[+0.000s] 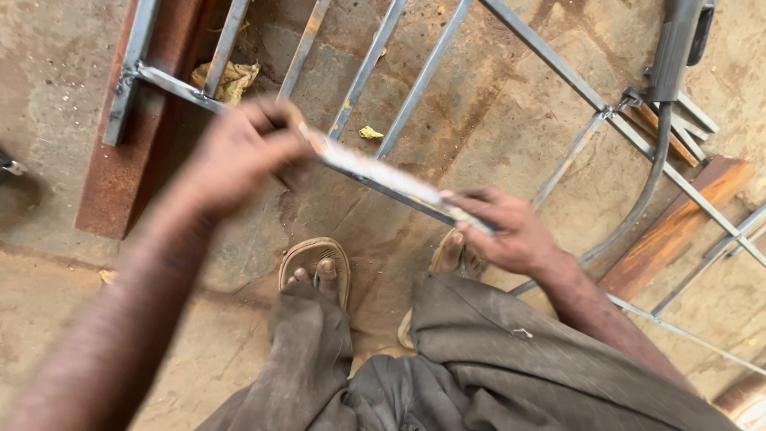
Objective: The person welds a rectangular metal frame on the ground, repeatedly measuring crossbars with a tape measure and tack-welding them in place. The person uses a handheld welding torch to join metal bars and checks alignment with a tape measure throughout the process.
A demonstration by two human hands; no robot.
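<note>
Hands grip a short flat metal strip [391, 179] by its ends, left hand [235, 156] and right hand [511, 231]; likely stiff, light, sharp-edged.

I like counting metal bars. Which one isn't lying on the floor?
The short flat grey metal strip, held up by both the left hand and right hand. The thin grey steel frame bars lie on the concrete floor.
</note>
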